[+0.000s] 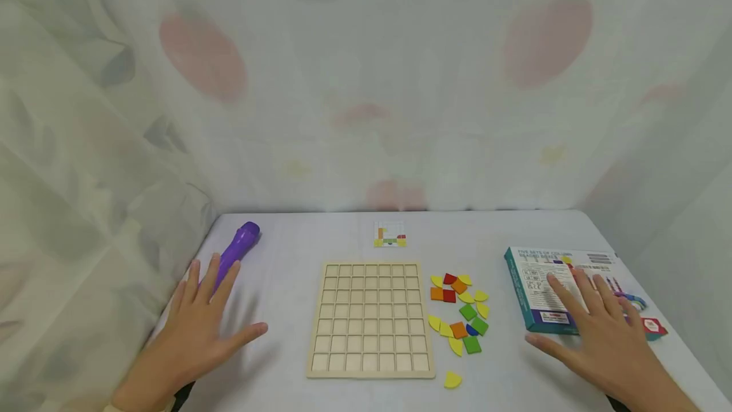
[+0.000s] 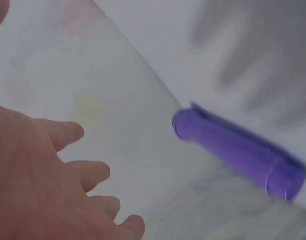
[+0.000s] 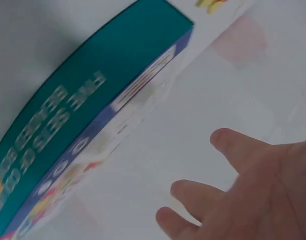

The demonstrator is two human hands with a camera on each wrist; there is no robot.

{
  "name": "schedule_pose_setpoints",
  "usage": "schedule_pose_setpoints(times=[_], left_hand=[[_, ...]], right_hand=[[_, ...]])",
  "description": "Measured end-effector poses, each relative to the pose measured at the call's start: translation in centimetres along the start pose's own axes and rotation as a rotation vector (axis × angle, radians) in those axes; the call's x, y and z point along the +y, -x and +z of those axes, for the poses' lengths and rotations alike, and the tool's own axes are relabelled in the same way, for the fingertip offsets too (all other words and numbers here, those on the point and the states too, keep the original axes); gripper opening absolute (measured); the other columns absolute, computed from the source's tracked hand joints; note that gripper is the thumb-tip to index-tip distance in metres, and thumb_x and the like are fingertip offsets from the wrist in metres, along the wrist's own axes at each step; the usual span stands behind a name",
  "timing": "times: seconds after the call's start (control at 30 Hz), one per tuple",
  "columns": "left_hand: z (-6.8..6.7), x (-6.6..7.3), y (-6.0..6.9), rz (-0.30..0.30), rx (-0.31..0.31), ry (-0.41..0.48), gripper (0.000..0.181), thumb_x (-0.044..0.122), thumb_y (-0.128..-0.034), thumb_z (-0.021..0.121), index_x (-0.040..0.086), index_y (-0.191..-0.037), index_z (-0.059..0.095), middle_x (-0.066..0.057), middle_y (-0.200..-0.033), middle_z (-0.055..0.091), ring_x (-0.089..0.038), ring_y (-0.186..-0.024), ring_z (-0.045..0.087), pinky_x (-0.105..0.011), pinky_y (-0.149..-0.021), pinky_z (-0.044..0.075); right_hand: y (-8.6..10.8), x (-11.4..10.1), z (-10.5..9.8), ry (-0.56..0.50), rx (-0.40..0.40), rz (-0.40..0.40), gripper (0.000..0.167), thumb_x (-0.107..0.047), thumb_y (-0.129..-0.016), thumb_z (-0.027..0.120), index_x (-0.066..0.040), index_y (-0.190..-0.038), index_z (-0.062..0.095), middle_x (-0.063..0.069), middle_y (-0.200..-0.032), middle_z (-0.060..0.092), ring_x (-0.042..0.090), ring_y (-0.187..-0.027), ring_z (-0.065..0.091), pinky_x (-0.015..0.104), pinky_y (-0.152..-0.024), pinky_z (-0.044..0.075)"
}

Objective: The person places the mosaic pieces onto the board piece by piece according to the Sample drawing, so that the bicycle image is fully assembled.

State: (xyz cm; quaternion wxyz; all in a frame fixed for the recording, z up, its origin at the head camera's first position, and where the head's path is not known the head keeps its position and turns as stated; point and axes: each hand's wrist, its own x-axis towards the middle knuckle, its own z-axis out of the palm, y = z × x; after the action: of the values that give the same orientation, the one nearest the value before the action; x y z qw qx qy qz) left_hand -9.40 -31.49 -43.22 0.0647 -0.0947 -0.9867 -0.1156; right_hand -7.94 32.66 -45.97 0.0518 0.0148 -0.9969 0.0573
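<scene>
My left hand (image 1: 194,336), fingers spread and holding nothing, hovers at the table's left side, overlapping the lower end of a purple microphone-shaped object (image 1: 237,248). In the left wrist view that purple object (image 2: 238,150) lies apart from the hand (image 2: 48,185). On the right, my right hand (image 1: 606,342) is spread over the near part of a teal and white box (image 1: 537,278), with nothing in its grasp. The right wrist view shows the box (image 3: 93,90) apart from the fingers (image 3: 193,195).
A wooden grid board (image 1: 370,321) lies mid-table, its compartments bare. Right of it are scattered yellow, green (image 1: 471,344), orange (image 1: 459,330), red and blue pieces, with one yellow piece (image 1: 452,379) nearer the front. Behind the board lies a small patterned card (image 1: 390,233). Printed fabric surrounds the table.
</scene>
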Motion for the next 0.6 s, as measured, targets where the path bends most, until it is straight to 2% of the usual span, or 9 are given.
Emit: schedule_pose_setpoints(times=[0.07, 0.17, 0.27, 0.37, 0.5, 0.6], left_hand=[[0.4, 0.6, -0.6, -0.001, -0.022, 0.060, 0.115, 0.074, -0.0939, 0.068, 0.018, -0.175, 0.010, -0.019, -0.182, -0.007, -0.051, -0.166, -0.017, -0.081, -0.128, -0.001], [1.3, 2.2, -1.7, -0.022, -0.065, 0.156, 0.110, 0.075, -0.0965, 0.064, 0.014, -0.174, 0.016, -0.023, -0.181, 0.007, -0.054, -0.166, 0.006, -0.083, -0.123, 0.021], [2.6, 4.0, -3.2, -0.024, -0.085, 0.222, 0.104, 0.077, -0.0983, 0.059, 0.011, -0.172, 0.026, -0.025, -0.176, 0.028, -0.052, -0.159, 0.033, -0.075, -0.122, 0.035], [3.7, 5.7, -4.6, -0.027, -0.104, 0.301, 0.097, 0.073, -0.1003, 0.060, 0.008, -0.168, 0.035, -0.023, -0.167, 0.046, -0.046, -0.145, 0.056, -0.065, -0.115, 0.050], [4.6, 7.7, -6.4, -0.102, -0.162, 0.431, 0.085, 0.061, -0.1018, 0.068, 0.007, -0.163, 0.045, -0.020, -0.151, 0.063, -0.033, -0.121, 0.072, -0.049, -0.094, 0.064], [5.2, 8.6, -7.1, -0.170, -0.187, 0.474, 0.075, 0.052, -0.1026, 0.071, 0.006, -0.158, 0.051, -0.017, -0.138, 0.072, -0.027, -0.114, 0.075, -0.044, -0.088, 0.065]], right_hand=[[-0.7, -0.7, -0.2, -0.041, 0.008, -0.030, 0.118, -0.086, -0.083, 0.068, -0.023, -0.173, 0.025, 0.027, -0.180, 0.007, 0.054, -0.165, 0.001, 0.090, -0.120, 0.005], [-1.9, -2.2, -0.5, -0.095, 0.010, -0.087, 0.112, -0.082, -0.083, 0.073, -0.021, -0.169, 0.035, 0.027, -0.178, 0.020, 0.054, -0.162, 0.017, 0.091, -0.116, 0.018], [-2.8, -3.8, -0.7, -0.183, 0.006, -0.152, 0.101, -0.073, -0.083, 0.080, -0.020, -0.163, 0.048, 0.025, -0.173, 0.034, 0.054, -0.157, 0.030, 0.089, -0.115, 0.025], [-3.3, -5.3, -0.5, -0.278, -0.014, -0.216, 0.084, -0.058, -0.085, 0.088, -0.020, -0.154, 0.059, 0.019, -0.168, 0.046, 0.050, -0.153, 0.039, 0.087, -0.114, 0.030], [-3.4, -6.8, 0.2, -0.363, -0.060, -0.266, 0.063, -0.037, -0.087, 0.091, -0.022, -0.144, 0.069, 0.009, -0.157, 0.061, 0.043, -0.150, 0.049, 0.080, -0.116, 0.039], [-3.5, -7.7, 1.1, -0.385, -0.100, -0.292, 0.049, -0.029, -0.089, 0.091, -0.026, -0.134, 0.075, -0.002, -0.144, 0.070, 0.034, -0.142, 0.058, 0.066, -0.115, 0.050]])
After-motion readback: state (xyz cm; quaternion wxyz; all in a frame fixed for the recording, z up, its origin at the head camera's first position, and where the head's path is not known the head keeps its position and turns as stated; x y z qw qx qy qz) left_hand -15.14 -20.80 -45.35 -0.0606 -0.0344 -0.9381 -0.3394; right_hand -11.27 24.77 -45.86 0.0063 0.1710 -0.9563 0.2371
